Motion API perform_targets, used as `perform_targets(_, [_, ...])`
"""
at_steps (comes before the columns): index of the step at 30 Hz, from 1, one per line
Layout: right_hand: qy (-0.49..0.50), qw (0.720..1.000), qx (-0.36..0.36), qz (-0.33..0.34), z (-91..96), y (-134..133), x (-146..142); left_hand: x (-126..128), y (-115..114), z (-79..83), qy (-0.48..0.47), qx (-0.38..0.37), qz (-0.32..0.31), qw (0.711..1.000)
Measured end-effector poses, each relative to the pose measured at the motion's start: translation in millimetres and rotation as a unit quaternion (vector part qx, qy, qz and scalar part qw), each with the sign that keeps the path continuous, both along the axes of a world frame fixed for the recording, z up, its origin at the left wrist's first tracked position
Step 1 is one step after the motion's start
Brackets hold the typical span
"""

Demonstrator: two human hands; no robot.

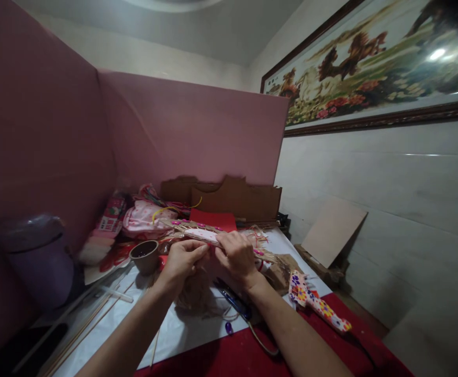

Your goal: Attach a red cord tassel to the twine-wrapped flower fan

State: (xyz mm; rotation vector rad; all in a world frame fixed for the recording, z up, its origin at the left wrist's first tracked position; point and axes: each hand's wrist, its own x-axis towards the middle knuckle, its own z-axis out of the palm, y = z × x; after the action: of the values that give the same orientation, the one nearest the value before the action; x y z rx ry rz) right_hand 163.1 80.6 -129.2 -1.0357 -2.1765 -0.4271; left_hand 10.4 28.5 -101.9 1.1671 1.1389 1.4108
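Observation:
My right hand (238, 257) is closed around a long craft piece of straw with white spotted fabric (202, 235) along its middle and pink beads at its edge. My left hand (185, 260) pinches at the near edge of that piece, thumb and forefinger together; what lies between those fingertips is too small to make out. Under the hands, a ball of beige twine (195, 294) sits in shadow on white paper. Blue-handled scissors (234, 301) lie below my right hand, and a purple bead (229, 328) is just in front of them.
A brown cup (144, 255) stands left of my hands. Thin sticks (89, 330) lie at the left, near a purple canister (38, 267). Red paper (213, 219) and torn cardboard (234, 201) are behind. A flower-patterned, glue-gun-shaped object (318, 302) with a cord lies right.

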Motion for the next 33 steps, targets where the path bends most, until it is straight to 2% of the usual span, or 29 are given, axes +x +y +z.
perform_targets(9, [0.013,1.000,0.023,0.001,1.8,-11,-5,-6,5,1.0,-0.060,-0.025,0.017,0.998])
perform_targets(15, [0.029,0.997,0.064,-0.004,1.3,-16,-7,-5,12,-1.0,-0.088,-0.030,0.042,0.995])
perform_targets(25, [0.019,0.997,0.071,0.016,0.4,-19,-8,-5,16,-1.8,-0.071,-0.036,0.079,0.994])
perform_targets(33, [0.002,0.998,0.070,0.004,0.6,-18,-8,-6,18,-4.6,-0.054,-0.041,0.094,0.993])
